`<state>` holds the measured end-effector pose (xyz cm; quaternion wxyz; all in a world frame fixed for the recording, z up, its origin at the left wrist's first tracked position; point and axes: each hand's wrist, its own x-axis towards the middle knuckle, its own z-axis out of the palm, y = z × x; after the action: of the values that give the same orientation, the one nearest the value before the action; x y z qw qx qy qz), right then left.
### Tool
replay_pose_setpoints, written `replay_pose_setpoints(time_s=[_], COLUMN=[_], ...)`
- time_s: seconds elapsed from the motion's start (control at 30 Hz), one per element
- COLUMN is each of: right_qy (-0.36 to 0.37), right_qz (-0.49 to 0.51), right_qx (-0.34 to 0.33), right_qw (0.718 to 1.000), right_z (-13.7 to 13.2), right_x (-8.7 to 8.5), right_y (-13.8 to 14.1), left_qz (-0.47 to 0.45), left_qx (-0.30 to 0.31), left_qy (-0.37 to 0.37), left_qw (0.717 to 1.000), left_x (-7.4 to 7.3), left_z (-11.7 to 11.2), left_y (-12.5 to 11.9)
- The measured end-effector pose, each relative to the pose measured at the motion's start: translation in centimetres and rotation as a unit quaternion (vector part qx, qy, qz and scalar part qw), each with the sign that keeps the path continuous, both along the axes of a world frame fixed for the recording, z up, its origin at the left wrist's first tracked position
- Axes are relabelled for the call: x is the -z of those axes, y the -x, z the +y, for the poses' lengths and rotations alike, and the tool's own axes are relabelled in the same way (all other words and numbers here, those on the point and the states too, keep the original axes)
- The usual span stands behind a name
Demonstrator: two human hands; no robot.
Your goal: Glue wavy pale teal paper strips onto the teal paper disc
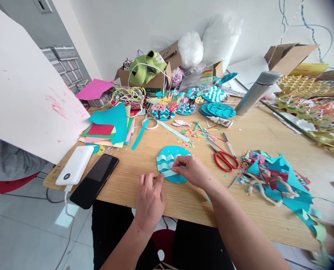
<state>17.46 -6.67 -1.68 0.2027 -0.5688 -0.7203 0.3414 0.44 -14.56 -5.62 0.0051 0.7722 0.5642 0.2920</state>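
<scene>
Worktable [189,204] inspected left to right, every place taken from the blue disc [184,153] near its front edge.

- **Well left of the disc:** a white power bank [75,165] and a black phone [94,180] lie side by side.
- **Beyond it to the left:** a stack of coloured sheets [110,129].
- **At the disc's near-left rim:** the left hand [150,197], fingers drawn together. Whether they grip anything cannot be told.
- **On the disc:** two pale wavy bands [167,157] already lie across the upper half, and a third wavy strip [168,173] lies below them. The right hand [193,170] is on the disc's right side, fingertips pinched down on that strip.
- **Judgement:** banding is partly done. The third strip is not yet settled, and the disc's lowest part is bare.
- **Right of the disc:** red scissors [226,159], then a heap of offcuts [276,176].
- **Far behind it:** banded discs [220,110], stacked.
</scene>
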Motion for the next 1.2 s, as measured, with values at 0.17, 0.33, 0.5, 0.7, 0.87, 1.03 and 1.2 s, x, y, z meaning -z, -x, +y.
replay_pose_setpoints(time_s=[0.17, 0.33, 0.5, 0.7, 0.87, 1.03, 1.2], right_qy=[0.001, 0.002, -0.002, 0.000, -0.004, -0.002, 0.007], right_qz=[-0.011, -0.014, -0.020, -0.023, -0.015, -0.005, 0.007], right_qx=[0.002, 0.003, 0.005, 0.004, 0.001, 0.000, 0.000], right_qw=[1.000, 1.000, 1.000, 1.000, 1.000, 1.000, 1.000], right_z=[-0.17, -0.20, -0.07, -0.09, -0.14, -0.20, -0.16], right_x=[-0.14, -0.24, -0.08, 0.01, -0.16, -0.23, -0.24], right_y=[0.02, 0.08, 0.05, 0.06, 0.08, 0.08, 0.11], left_qz=[0.003, 0.011, 0.013, 0.021, 0.029, 0.045, 0.072], left_qx=[0.000, 0.000, 0.000, -0.003, -0.003, -0.002, 0.001], left_qy=[0.006, 0.014, 0.022, 0.024, 0.029, 0.028, 0.029], left_qw=[1.000, 1.000, 1.000, 0.999, 0.999, 0.999, 0.997], left_x=[0.08, 0.04, -0.03, -0.20, -0.26, -0.37, -0.65], left_z=[0.08, 0.04, -0.03, -0.01, -0.03, 0.12, 0.27], left_y=[-0.03, -0.07, -0.09, -0.22, -0.17, -0.15, -0.29])
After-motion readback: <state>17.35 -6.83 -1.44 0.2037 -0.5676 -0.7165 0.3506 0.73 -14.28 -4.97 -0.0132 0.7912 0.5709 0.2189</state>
